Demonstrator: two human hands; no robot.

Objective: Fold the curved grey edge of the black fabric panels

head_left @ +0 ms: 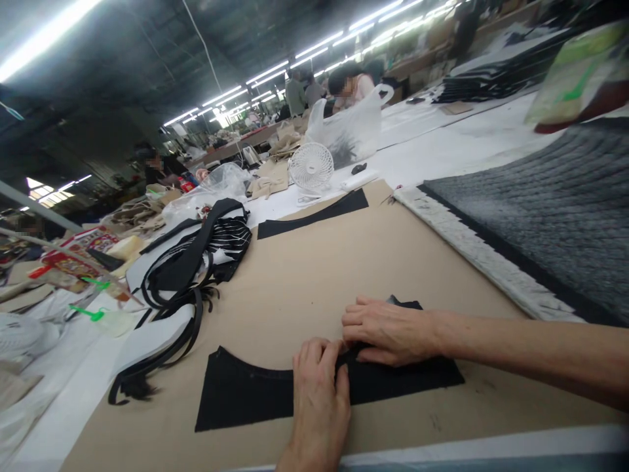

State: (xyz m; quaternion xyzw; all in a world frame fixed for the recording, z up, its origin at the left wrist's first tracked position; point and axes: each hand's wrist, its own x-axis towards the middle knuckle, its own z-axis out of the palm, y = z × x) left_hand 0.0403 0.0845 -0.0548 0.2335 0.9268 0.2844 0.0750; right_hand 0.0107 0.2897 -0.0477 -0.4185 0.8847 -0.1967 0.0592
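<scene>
A black curved fabric piece lies flat on the tan paper sheet near the table's front edge. My left hand rests on the piece's middle, fingers curled and pinching its upper edge. My right hand comes in from the right and presses on the same edge, fingers bent, touching the left hand's fingertips. Part of the fabric is hidden beneath both hands.
A pile of black straps and striped cloth lies to the left. A long black strip sits farther back, with a small white fan behind it. Grey quilted material covers the right. Other people work at the far tables.
</scene>
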